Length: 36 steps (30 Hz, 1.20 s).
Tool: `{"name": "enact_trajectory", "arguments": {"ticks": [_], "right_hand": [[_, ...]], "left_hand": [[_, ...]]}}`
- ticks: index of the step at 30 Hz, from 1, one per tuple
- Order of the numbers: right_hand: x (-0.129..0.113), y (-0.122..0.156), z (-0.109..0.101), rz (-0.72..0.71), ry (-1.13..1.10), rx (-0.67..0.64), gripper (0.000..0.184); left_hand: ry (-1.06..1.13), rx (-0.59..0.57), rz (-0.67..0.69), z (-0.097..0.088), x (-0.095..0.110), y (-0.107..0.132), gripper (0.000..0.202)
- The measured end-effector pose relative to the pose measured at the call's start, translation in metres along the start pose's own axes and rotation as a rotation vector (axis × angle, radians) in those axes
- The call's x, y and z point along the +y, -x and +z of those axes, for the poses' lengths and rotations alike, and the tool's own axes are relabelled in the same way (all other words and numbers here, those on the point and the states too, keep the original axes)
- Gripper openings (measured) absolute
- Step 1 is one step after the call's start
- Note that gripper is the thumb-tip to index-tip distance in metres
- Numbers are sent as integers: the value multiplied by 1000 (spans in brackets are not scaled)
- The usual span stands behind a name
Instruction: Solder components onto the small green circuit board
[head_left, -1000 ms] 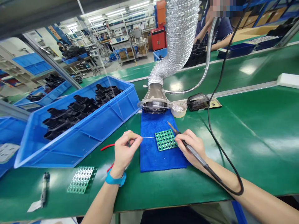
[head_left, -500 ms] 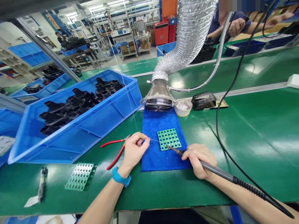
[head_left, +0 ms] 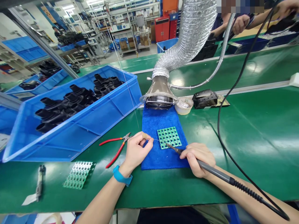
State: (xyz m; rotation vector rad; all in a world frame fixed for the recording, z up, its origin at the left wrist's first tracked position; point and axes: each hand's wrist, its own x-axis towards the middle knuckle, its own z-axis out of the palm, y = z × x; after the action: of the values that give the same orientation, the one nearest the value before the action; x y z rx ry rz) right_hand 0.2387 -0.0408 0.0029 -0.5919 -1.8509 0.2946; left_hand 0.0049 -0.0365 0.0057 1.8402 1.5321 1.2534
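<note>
Compared with the earlier frame, the soldering tip is staying low on the board while the left hand (head_left: 137, 152) is edging slightly closer to it. That hand is pinching a thin silver solder wire (head_left: 151, 139) narrowly between thumb and fingertips, the wire running rightward to the left edge of a square green perforated circuit board (head_left: 169, 137). The board is lying flat on a blue terry towel (head_left: 151, 124) on the green tabletop (head_left: 233, 186). The right hand (head_left: 198, 160) is gripping a slim grey soldering iron (head_left: 217, 170) pen-style, its long axis slanting up and left from the forearm, its tip pointing at the board's lower edge; whether the tip is touching, I cannot tell. Red-handled pliers (head_left: 112, 140) are lying just left of the left hand.
</note>
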Motion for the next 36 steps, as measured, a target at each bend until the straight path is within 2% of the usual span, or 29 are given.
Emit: {"name": "enact_trajectory", "arguments": {"ticks": [10, 16, 32, 36], "right_hand": [[0, 2, -1, 6, 17, 43, 27], [-2, 4, -3, 19, -14, 59, 26], [-5, 5, -1, 58, -53, 30, 27], [-3, 5, -3, 67, -57, 51, 27]], "left_hand": [[28, 19, 54, 1, 6, 2, 16], [31, -51, 71, 1, 6, 2, 17], [25, -121, 124, 5, 5, 4, 15], [58, -81, 74, 2, 6, 2, 16]]}}
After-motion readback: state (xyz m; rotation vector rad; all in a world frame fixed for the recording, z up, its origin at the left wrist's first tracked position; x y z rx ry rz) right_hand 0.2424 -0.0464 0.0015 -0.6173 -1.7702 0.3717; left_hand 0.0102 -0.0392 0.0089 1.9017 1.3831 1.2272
